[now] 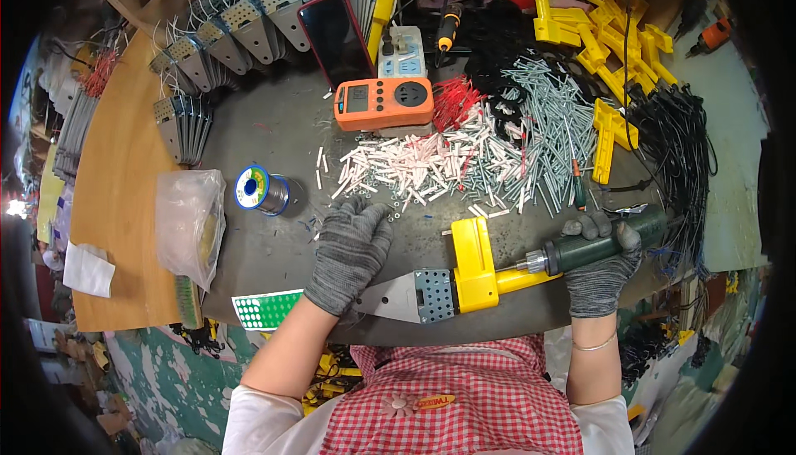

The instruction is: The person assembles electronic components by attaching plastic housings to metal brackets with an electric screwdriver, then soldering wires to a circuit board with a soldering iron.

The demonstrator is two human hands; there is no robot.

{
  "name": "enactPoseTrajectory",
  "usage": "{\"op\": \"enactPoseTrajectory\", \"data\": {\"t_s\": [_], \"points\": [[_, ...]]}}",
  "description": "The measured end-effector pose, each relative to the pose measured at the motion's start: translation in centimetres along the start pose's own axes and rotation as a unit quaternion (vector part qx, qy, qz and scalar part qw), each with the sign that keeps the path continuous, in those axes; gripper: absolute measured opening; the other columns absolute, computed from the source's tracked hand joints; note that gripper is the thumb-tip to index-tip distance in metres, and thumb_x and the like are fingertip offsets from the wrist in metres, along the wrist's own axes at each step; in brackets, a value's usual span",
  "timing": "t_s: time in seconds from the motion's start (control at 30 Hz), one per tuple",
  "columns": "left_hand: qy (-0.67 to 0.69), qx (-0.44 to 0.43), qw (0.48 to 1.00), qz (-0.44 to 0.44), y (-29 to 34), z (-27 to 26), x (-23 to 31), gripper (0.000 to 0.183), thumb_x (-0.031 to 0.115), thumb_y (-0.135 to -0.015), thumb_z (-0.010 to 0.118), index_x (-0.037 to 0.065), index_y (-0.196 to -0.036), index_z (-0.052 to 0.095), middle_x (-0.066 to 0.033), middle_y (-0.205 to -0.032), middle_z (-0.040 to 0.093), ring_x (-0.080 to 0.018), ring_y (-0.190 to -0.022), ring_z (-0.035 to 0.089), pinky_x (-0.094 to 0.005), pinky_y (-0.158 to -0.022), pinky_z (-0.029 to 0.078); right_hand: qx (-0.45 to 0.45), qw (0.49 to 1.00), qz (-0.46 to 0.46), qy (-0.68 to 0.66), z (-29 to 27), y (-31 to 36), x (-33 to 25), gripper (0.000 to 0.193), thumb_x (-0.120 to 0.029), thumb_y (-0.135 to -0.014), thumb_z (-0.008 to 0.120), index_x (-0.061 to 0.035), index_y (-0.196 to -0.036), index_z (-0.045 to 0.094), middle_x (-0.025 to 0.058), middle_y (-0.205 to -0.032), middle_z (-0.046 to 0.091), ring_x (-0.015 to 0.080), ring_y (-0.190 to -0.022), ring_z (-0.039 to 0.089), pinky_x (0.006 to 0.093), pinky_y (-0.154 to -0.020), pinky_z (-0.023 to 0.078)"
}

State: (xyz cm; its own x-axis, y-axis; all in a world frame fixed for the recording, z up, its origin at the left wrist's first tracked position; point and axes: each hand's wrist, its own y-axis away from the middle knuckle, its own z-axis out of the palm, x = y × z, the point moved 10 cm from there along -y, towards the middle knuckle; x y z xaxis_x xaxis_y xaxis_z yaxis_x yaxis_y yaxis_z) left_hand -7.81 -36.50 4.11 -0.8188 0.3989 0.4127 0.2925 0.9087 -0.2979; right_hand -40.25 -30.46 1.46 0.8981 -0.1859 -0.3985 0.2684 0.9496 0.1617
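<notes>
My right hand (603, 277), in a grey knit glove, is closed around a dark green electric screwdriver (593, 243). The tool's silver tip points left, just over a yellow plastic handle piece (475, 268). That piece lies near the table's front edge, joined to a grey metal plate (396, 298) with a perforated section. My left hand (348, 243), gloved alike, has its fingers curled down at the tabletop among small nuts (397, 209); what they pinch, if anything, is hidden. Beyond it spreads a heap of white tubes (398, 160) and long silver screws (543, 123).
An orange socket meter (384, 104), a phone (336, 38) and a power strip (402, 53) stand at the back. A solder spool (262, 190) and a plastic bag (190, 223) are left. Yellow parts (613, 40), black cables (676, 156) and a small screwdriver (579, 189) lie right.
</notes>
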Motion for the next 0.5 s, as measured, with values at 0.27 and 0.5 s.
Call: {"op": "enactPoseTrajectory", "data": {"t_s": [0.27,0.5], "points": [[0.053,-0.079,0.995,-0.013,-1.2,1.0,-1.0,0.018,0.009,-0.078,0.070,0.005,-0.095,0.071,-0.0144,-0.090,0.065,-0.0304,-0.085,0.065,-0.0388,-0.075,0.053,-0.024,0.999,0.032,0.000,-0.2,-0.3,0.7,0.020,-0.023,-0.078,0.067,-0.0098,-0.079,0.053,-0.0004,-0.075,0.048,0.0174,-0.077,0.051,0.0384,-0.086,0.045],[0.087,-0.061,0.994,-0.001,-0.8,0.2,0.2,0.014,0.003,-0.075,0.071,0.006,-0.088,0.065,-0.0109,-0.087,0.064,-0.0276,-0.078,0.065,-0.0372,-0.070,0.054,-0.023,0.999,0.036,-0.012,1.3,-0.2,1.4,0.023,-0.018,-0.079,0.068,-0.0059,-0.086,0.050,-0.0002,-0.074,0.047,0.0158,-0.073,0.049,0.0374,-0.085,0.047]]}}
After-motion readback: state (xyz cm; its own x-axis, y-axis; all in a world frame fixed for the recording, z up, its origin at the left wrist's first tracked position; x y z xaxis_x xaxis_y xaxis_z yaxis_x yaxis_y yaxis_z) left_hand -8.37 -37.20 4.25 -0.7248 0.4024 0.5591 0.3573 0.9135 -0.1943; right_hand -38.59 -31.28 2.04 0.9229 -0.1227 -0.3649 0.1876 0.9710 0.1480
